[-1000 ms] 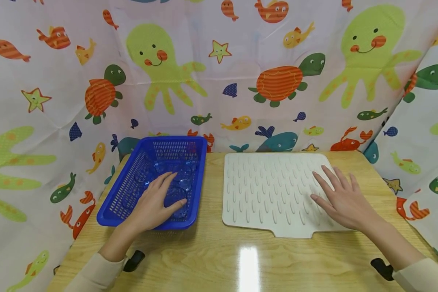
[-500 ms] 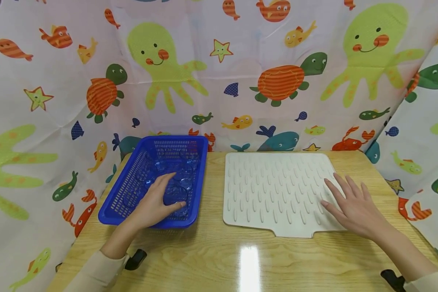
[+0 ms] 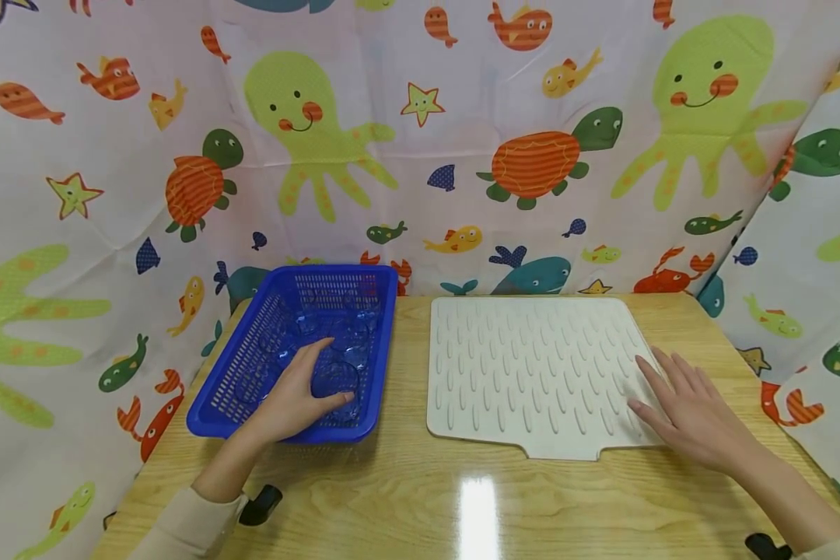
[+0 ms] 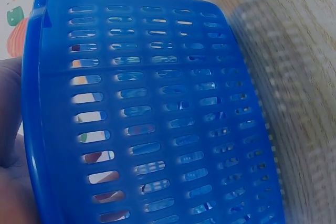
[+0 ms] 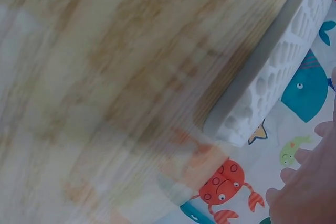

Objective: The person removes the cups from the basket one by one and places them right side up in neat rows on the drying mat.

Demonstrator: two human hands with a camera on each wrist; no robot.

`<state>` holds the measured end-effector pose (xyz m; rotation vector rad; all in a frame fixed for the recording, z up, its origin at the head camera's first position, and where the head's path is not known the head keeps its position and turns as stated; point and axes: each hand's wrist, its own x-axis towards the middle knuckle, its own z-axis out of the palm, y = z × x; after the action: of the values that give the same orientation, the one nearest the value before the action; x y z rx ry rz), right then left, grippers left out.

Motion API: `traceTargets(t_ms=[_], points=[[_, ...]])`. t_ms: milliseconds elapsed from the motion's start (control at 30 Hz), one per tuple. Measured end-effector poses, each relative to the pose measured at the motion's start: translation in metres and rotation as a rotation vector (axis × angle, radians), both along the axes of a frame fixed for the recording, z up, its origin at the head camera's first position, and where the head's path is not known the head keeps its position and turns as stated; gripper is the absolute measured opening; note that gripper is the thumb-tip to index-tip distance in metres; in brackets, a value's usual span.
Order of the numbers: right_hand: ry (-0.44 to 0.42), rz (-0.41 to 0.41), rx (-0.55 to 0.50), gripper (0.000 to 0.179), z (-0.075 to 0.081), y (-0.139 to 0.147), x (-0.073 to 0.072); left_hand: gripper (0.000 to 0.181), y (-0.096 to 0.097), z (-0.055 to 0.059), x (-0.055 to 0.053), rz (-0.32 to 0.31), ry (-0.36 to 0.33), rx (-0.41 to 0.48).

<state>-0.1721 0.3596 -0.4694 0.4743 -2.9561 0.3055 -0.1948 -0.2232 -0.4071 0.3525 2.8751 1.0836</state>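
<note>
My left hand (image 3: 297,397) is over the front of a blue plastic basket (image 3: 386,334), its thumb and fingers spread apart around a clear drinking glass (image 3: 337,379). Several more see-through glasses (image 3: 276,334) lie in the basket, tinted blue by its walls. In the left wrist view the slotted basket wall (image 4: 173,114) fills most of the picture, and part of the hand shows at the left edge. My right hand (image 3: 700,420) is held with fingers extended and nothing in them, at the right edge of a white ridged draining board (image 3: 532,365).
The wooden table (image 3: 392,498) carries the basket on the left and the draining board right of centre. A curtain (image 3: 420,179) printed with sea animals stands behind and along both sides. Bare wood (image 3: 411,365) separates basket and board.
My right hand has moved to the right, from over the draining board to its right edge. The left hand has lowered slightly around the glass. Basket and board have stayed in place.
</note>
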Motion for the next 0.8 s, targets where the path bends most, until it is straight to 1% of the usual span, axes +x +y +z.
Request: traceTargets(t_ms=[300, 467, 633, 800], points=[[-0.097, -0.021, -0.027, 0.079, -0.004, 0.008, 0.001, 0.096, -0.001, 0.001, -0.003, 0.005, -0.027, -0.008], [-0.132, -0.026, -0.033, 0.077, -0.012, 0.012, 0.007, 0.098, -0.001, -0.001, -0.003, -0.001, -0.053, -0.027], [-0.177, -0.037, -0.063, 0.078, -0.022, 0.016, 0.014, 0.099, -0.003, -0.003, -0.003, 0.007, -0.060, -0.025], [-0.224, -0.057, -0.082, 0.080, -0.026, 0.016, 0.019, 0.099, -0.003, -0.003, -0.002, 0.015, -0.067, -0.022]])
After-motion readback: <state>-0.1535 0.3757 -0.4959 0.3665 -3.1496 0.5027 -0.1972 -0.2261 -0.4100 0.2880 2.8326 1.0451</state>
